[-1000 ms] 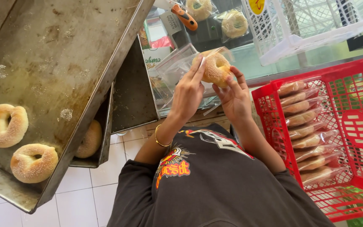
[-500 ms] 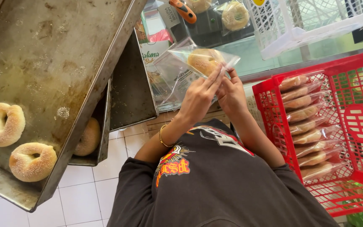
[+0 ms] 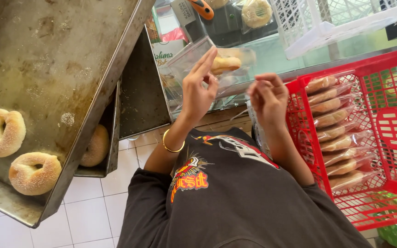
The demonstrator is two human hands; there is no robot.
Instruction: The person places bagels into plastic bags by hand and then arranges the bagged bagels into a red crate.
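While the left hand (image 3: pixel 198 89) pinches a crinkly clear bagged bun (image 3: pixel 224 64), the right hand (image 3: pixel 267 96) curls empty.

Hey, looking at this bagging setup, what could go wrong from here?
1. The left hand pinches the clear bag by one edge only, and the right hand is off it, so the bagel inside might tip out.
2. The tray slopes down, so its two loose bagels may slide.
3. The red crate looks nearly full along its row of bagged bread.
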